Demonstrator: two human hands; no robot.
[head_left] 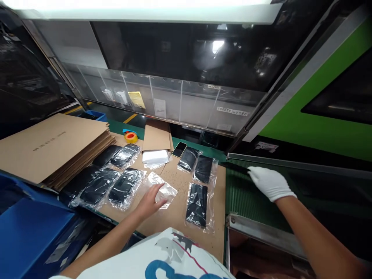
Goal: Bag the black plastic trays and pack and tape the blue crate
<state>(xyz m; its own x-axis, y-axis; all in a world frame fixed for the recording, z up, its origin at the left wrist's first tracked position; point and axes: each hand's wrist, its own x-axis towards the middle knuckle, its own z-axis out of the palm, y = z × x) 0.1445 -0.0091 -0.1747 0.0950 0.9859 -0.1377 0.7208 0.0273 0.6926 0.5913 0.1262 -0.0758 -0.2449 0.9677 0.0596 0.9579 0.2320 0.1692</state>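
Brown cardboard (172, 214) lies beside a ribbed green belt (244, 201), over which the gloved right hand (270, 184) pinches a black piece (236, 167), the bare left hand (148, 202) spread at a clear bag (170, 190), seemingly a picking-up step needing steady grip

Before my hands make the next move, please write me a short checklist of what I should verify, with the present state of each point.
1. White-gloved right hand has hold of the thin black piece: ok.
2. Black piece lifted off the ribbed green conveyor: cannot tell.
3. Bare left hand at the loose transparent plastic bag: ok, fingers spread.
4. Bag mouth open: cannot tell.
5. Both hands gloved: not ok, the left is bare.
6. Yellow tape roll and dark-screened phone away from both hands: ok.
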